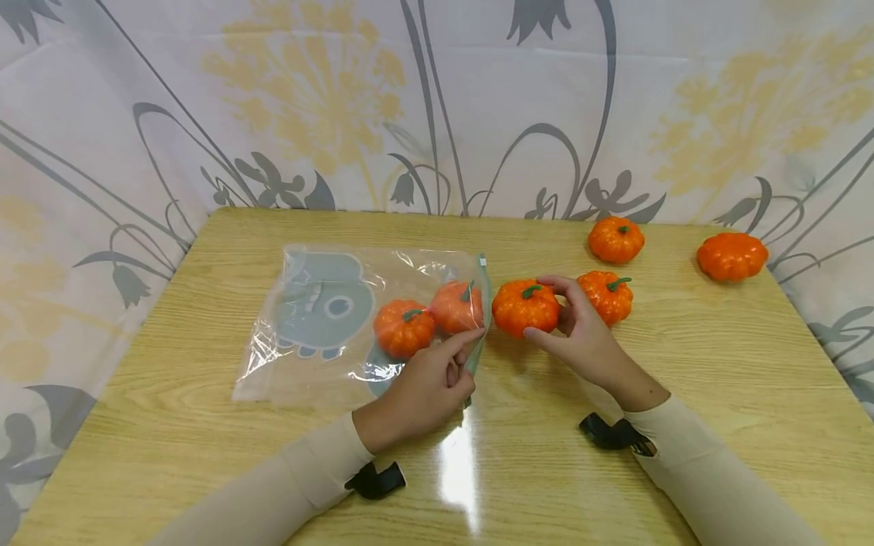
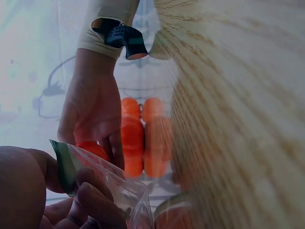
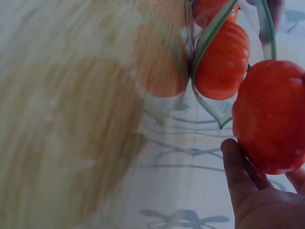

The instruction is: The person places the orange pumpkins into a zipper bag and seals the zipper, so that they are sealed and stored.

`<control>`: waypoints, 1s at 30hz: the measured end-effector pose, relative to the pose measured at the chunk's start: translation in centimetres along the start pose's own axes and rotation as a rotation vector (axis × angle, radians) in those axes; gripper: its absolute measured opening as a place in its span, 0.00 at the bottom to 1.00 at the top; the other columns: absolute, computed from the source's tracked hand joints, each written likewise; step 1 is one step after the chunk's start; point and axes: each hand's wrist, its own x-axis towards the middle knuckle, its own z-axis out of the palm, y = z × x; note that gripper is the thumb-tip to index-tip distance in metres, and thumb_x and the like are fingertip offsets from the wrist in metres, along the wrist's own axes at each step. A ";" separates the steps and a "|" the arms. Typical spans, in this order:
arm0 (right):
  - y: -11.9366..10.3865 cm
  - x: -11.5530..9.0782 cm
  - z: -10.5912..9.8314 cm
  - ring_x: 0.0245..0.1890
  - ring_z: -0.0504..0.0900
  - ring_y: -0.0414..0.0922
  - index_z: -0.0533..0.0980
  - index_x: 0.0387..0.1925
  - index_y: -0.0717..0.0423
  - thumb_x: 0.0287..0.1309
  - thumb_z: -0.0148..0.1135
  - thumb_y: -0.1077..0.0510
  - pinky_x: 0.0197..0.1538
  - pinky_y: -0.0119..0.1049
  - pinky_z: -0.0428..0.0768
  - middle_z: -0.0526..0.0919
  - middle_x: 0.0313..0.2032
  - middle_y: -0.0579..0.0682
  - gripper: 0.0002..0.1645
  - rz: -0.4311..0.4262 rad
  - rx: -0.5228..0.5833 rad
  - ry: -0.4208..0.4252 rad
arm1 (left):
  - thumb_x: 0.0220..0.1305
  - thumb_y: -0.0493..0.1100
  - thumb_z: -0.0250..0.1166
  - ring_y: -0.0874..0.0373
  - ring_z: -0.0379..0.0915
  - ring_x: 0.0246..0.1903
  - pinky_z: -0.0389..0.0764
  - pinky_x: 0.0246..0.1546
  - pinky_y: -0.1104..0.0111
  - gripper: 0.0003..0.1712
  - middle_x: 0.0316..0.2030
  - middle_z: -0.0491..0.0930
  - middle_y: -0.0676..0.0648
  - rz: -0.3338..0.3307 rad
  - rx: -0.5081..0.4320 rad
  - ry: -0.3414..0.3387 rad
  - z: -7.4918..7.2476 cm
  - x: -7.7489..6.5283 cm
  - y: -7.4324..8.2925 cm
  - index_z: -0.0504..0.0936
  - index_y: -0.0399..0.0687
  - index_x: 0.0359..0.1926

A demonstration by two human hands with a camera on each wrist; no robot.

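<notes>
A transparent zip bag is laid on the wooden table, its green-edged mouth turned to the right. Two bagged pumpkins are contained side by side near this edge, which is pinched by the left hand. Just outside the mouth, a held pumpkin is grasped between thumb and fingers by the right hand and raised off the table. Farther right, three loose pumpkins are set apart on the surface.
</notes>
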 end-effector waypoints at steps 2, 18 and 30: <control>0.0 0.0 0.0 0.57 0.77 0.53 0.56 0.70 0.57 0.61 0.66 0.62 0.54 0.23 0.77 0.63 0.64 0.57 0.41 0.020 -0.012 -0.008 | 0.62 0.35 0.56 0.68 0.59 0.21 0.63 0.25 0.76 0.33 0.23 0.63 0.56 -0.005 -0.004 -0.003 0.0 0.0 0.0 0.70 0.47 0.70; 0.2 -0.2 0.1 0.48 0.75 0.51 0.61 0.67 0.55 0.58 0.70 0.55 0.48 0.32 0.78 0.70 0.63 0.57 0.40 0.063 -0.141 -0.053 | 0.61 0.33 0.55 0.69 0.55 0.18 0.60 0.22 0.76 0.34 0.17 0.58 0.58 0.020 -0.002 0.011 0.1 -0.1 0.0 0.70 0.50 0.71; 0.1 -0.1 0.5 0.53 0.77 0.54 0.61 0.68 0.56 0.58 0.71 0.56 0.55 0.32 0.77 0.66 0.67 0.57 0.41 0.045 -0.142 -0.061 | 0.61 0.32 0.54 0.69 0.56 0.19 0.60 0.23 0.77 0.34 0.21 0.59 0.56 0.043 -0.028 -0.004 0.0 0.1 -0.2 0.69 0.48 0.70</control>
